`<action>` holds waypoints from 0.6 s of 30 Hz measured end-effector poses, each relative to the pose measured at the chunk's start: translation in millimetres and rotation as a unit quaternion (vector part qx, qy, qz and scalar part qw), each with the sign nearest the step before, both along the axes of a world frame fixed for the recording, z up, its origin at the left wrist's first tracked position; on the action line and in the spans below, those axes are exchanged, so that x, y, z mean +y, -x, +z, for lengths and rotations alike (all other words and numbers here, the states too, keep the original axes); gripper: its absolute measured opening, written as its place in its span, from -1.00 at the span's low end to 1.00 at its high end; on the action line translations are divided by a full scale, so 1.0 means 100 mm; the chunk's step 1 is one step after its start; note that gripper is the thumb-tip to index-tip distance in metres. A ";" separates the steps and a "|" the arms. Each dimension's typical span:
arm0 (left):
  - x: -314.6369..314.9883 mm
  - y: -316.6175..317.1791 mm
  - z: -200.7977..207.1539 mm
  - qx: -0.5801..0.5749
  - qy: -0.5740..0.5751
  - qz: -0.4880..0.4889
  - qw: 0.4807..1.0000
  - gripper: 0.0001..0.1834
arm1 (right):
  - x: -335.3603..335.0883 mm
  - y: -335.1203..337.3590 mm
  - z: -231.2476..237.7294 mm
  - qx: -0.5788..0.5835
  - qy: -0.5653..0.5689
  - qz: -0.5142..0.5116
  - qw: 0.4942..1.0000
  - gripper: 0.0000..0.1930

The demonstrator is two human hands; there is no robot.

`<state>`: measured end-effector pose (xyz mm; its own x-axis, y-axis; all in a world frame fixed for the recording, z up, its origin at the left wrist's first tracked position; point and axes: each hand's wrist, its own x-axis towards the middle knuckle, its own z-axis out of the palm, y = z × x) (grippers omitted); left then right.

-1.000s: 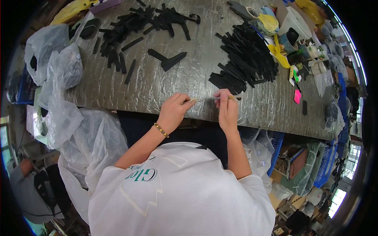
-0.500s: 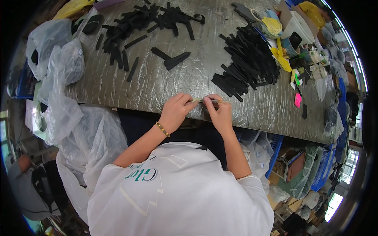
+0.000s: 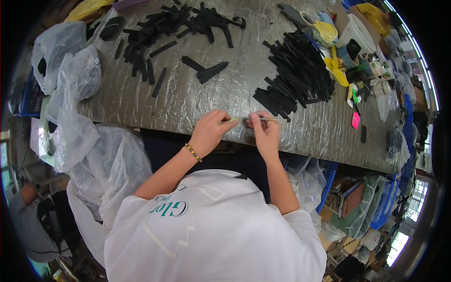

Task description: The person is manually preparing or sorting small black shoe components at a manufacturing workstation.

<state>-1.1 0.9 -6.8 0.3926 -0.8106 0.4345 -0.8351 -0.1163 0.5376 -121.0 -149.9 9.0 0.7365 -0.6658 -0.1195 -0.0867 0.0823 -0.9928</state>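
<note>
My left hand (image 3: 210, 131), with a beaded bracelet at the wrist, is over the near edge of the table. Its thumb and fingers pinch a small pale thing, too small to name. Just to the right, my right hand (image 3: 267, 134) is closed on a thin, pale grey rod-like tool (image 3: 281, 119), whose end sticks out past the fingers. The fingertips of both hands are a short gap apart, and the fingers partly hide what lies between them. Nearest to my right hand is a dense pile of black strips (image 3: 300, 70).
Two black strips lie crossed (image 3: 209, 71) mid-table, with a looser heap of strips (image 3: 159, 33) at the far left. Clear plastic bags (image 3: 77, 89) crowd the left edge. A white tub (image 3: 355, 33), yellow scissors-like handles (image 3: 336, 68) and a pink slip (image 3: 355, 120) are at the right.
My right hand has shifted slightly to the right, widening the gap between the fingertips, and more of the thin tool shows. My left hand has barely moved.
</note>
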 end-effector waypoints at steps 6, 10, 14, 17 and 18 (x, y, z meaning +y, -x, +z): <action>0.00 0.01 0.01 0.006 -0.007 0.006 1.000 -0.71 | 0.04 0.00 0.02 0.066 0.198 0.030 0.978 -0.79; 0.00 0.01 0.02 0.010 -0.008 0.005 1.000 -0.71 | 0.03 -0.01 -0.01 0.056 0.228 0.039 0.971 -0.80; 0.00 0.01 0.02 0.010 -0.006 0.005 1.000 -0.70 | 0.01 -0.01 0.00 0.066 0.211 0.037 0.975 -0.81; 0.00 0.02 0.02 0.010 -0.003 0.005 1.000 -0.69 | 0.02 0.00 0.00 0.056 0.228 0.042 0.971 -0.81; 0.00 0.01 0.01 0.011 -0.003 0.006 1.000 -0.69 | 0.02 -0.01 0.01 0.059 0.247 0.045 0.966 -0.81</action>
